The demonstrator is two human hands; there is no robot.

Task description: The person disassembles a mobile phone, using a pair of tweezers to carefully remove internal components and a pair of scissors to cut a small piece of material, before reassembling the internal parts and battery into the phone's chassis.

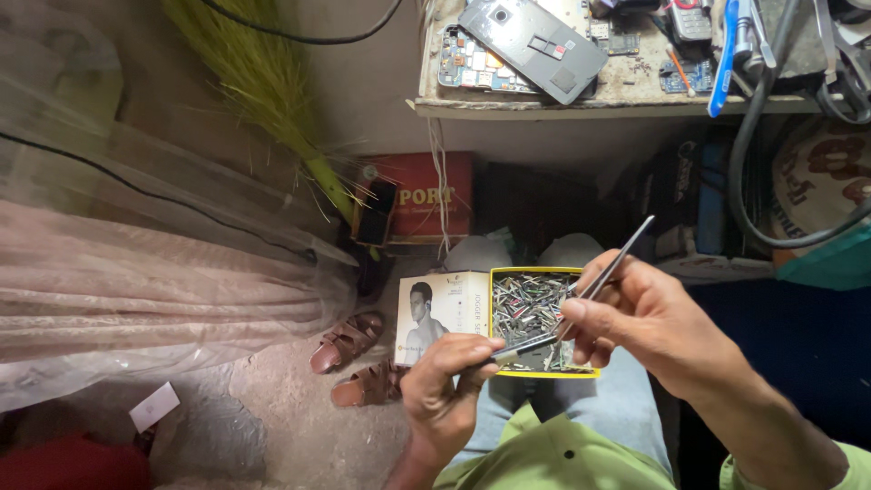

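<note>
Shirt: green cloth sits lowest in our view, over our lap in grey-blue trousers.
Left hand: our left hand is curled shut, thumb and fingertips pinched together on the near end of a thin metal piece just in front of the box.
Right hand: our right hand is clamped on a pair of metal tweezers, thumb and fingers pressed along the shaft; the loose end points up and right, the tips slant down toward our left hand.
Tweezer tips: they meet the thin metal piece over the box, though we cannot tell whether they grip it.
Box: a small yellow-rimmed box rests on our knees between the two hands, packed with small metal parts.
Lid: the opened lid lies to the left of the box, touching it, with a printed picture of a person on it.
Floor: a pair of brown sandals stands on the dirt floor left of our knee, and a white card lies further left.
Curtain: sheer pale fabric fills the left side.
Middle distance: a red carton stands under the bench, with a green broom leaning beside it.
Bench: the worktop at the far edge carries a grey phone back, bare circuit boards, a blue-handled tool and a dark cable hanging down.
</note>
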